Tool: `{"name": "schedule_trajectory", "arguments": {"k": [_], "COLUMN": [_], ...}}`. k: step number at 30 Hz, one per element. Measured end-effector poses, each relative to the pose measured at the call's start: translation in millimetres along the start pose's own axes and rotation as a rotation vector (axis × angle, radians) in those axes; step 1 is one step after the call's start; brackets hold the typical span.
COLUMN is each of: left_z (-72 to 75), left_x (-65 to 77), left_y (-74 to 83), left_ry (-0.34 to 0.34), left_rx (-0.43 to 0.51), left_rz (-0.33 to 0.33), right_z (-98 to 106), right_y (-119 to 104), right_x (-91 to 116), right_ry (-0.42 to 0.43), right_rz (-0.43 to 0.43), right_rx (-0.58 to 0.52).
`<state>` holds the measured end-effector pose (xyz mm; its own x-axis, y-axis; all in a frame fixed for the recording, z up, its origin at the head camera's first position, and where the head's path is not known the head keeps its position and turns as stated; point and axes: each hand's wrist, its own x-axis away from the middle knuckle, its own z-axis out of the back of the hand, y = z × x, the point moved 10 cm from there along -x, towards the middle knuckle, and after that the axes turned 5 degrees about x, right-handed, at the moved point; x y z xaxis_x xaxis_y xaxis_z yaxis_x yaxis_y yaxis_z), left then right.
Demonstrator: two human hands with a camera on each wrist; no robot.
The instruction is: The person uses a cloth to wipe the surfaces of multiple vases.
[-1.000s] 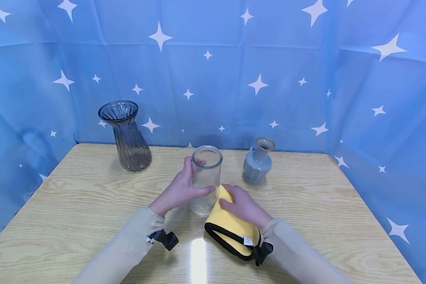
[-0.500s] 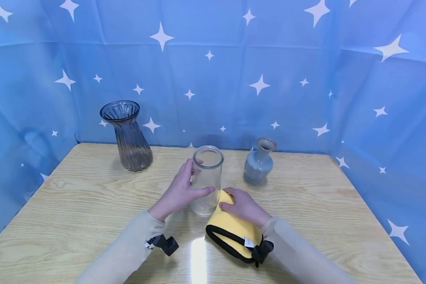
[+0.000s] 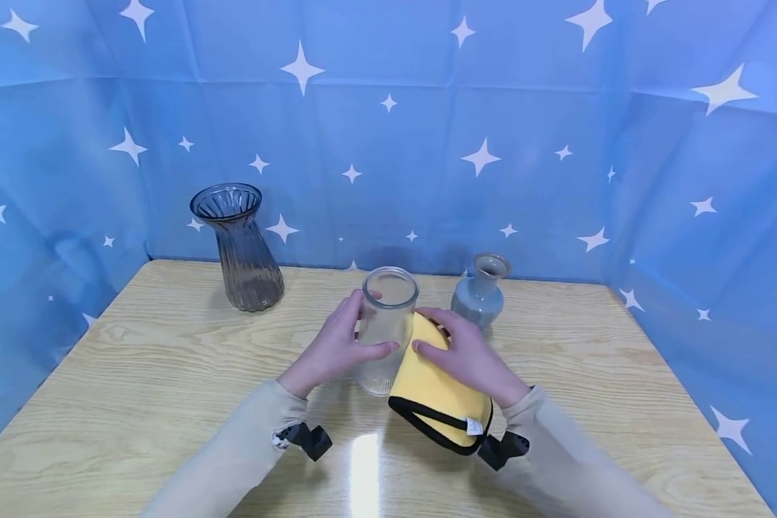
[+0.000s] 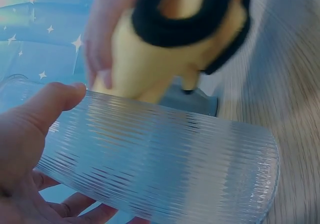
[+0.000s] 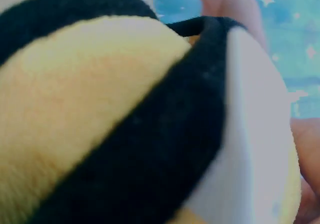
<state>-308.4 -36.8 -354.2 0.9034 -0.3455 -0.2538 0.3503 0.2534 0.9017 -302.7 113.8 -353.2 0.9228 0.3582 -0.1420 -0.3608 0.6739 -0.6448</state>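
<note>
A clear ribbed glass vase (image 3: 385, 327) stands upright in the middle of the table. My left hand (image 3: 333, 349) grips its left side, thumb across the front and fingers behind. In the left wrist view the ribbed glass (image 4: 165, 159) lies across the picture with the thumb on its near edge. On the vase's right side, my right hand (image 3: 469, 352) holds a folded yellow cloth (image 3: 434, 381) with black edging and a white tag. The cloth appears to touch the glass. Yellow pile and black trim (image 5: 165, 129) fill most of the right wrist view.
A smoky grey-blue fluted vase (image 3: 249, 270) stands at the back left of the wooden table (image 3: 136, 381). Close behind my right hand is a small pale-blue vase (image 3: 478, 298). A blue star-patterned curtain (image 3: 362, 129) encloses the back and sides.
My right hand and the cloth have moved up and away along the vase's right side. The left hand keeps its hold on the vase. The whole head view has shifted slightly.
</note>
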Motion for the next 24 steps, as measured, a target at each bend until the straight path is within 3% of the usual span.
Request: {"name": "schedule_trajectory", "arguments": {"k": [13, 18, 24], "left_z": [-13.1, -15.1, -14.6], "left_x": [-3.5, -4.0, -4.3], "left_y": [9.4, 7.3, 7.6], "left_ry": [-0.036, -0.045, -0.034], "left_rx": [-0.032, -0.03, -0.048], "left_rz": [-0.036, -0.016, -0.023], "right_z": [50, 48, 28], "right_y": [-19, -12, 2], "right_x": [-1, 2, 6], "right_ry": [0.02, 0.018, 0.025], "right_rz": [-0.033, -0.075, -0.065], "right_rx": [-0.21, -0.287, -0.376]}}
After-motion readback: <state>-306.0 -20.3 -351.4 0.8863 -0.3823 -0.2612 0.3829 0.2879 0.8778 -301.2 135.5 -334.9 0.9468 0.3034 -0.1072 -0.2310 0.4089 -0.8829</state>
